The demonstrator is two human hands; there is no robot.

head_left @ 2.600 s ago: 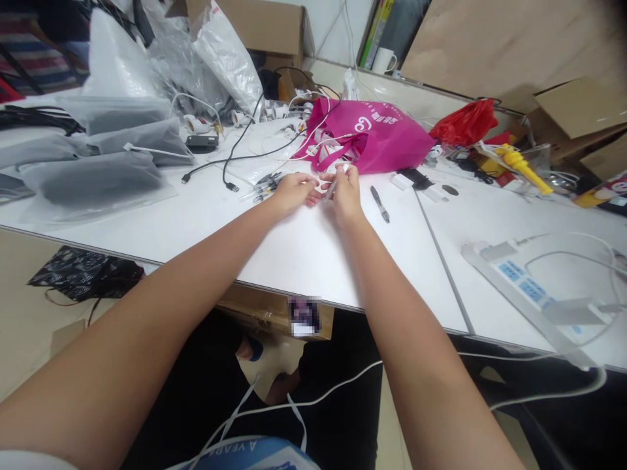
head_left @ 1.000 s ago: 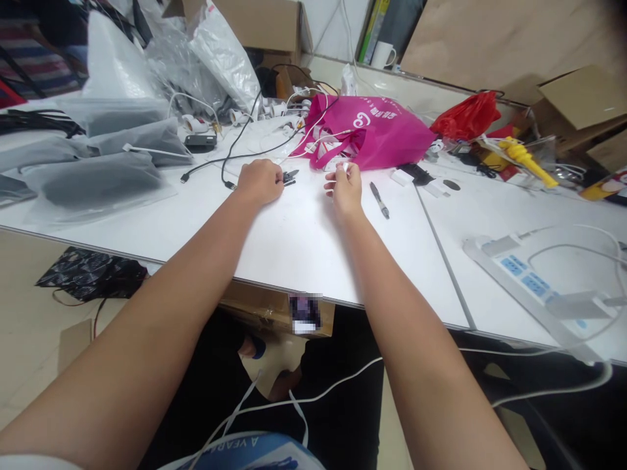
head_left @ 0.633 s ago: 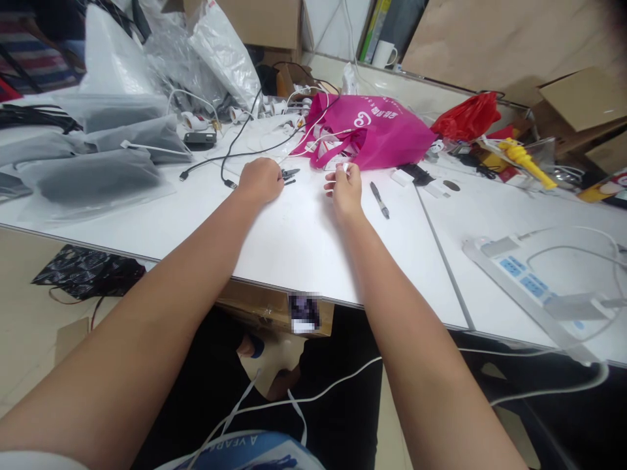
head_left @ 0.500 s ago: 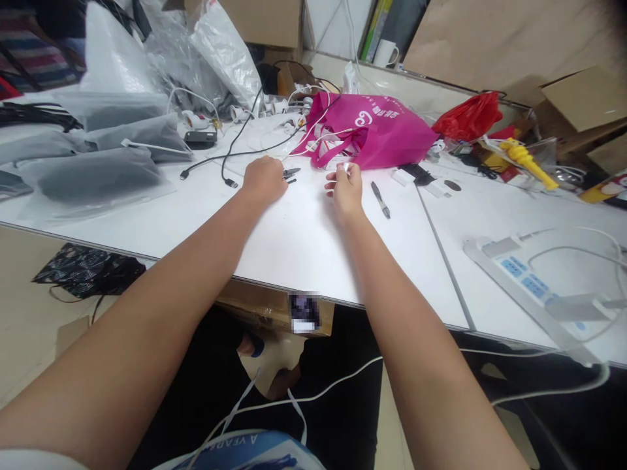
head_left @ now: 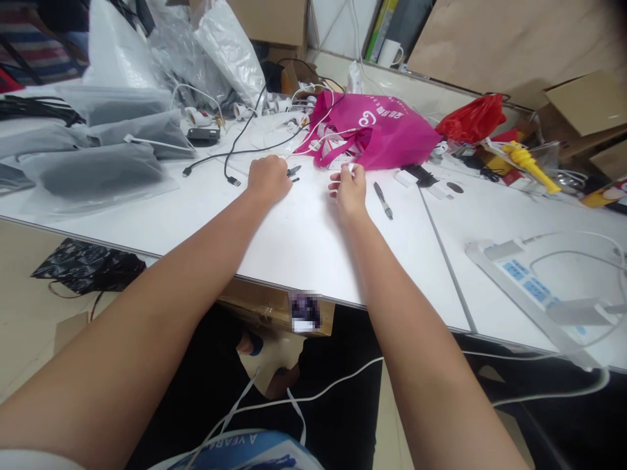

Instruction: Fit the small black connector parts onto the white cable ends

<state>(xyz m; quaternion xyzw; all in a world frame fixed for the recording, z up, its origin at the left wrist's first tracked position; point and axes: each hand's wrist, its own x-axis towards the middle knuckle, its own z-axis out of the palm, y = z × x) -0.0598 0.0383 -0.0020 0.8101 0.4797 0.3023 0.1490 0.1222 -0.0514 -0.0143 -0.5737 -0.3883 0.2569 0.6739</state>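
One pen (head_left: pixel 383 200) lies on the table (head_left: pixel 308 238), near the right hand (head_left: pixel 351 190), its fingers clamped on a small white piece (head_left: pixel 351 168). Left hand (head_left: pixel 269 177) partly covers dark tools (head_left: pixel 294 171); grip cannot be determined. Pink bag (head_left: pixel 399 136) lies beyond both.

White table (head_left: pixel 313 241), beige floor (head_left: pixel 29 313).

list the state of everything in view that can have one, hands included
left hand: palm down beside dark tools, grip hidden
right hand: fingers curled, pinching
small white piece: held
pen: lying flat, tip state unclear
pink bag: on its side, mouth open, filled
power strip: plugs in, switch unclear
black cable plugs: loose, unplugged
mug: upright
right-hand cardboard box: flap open
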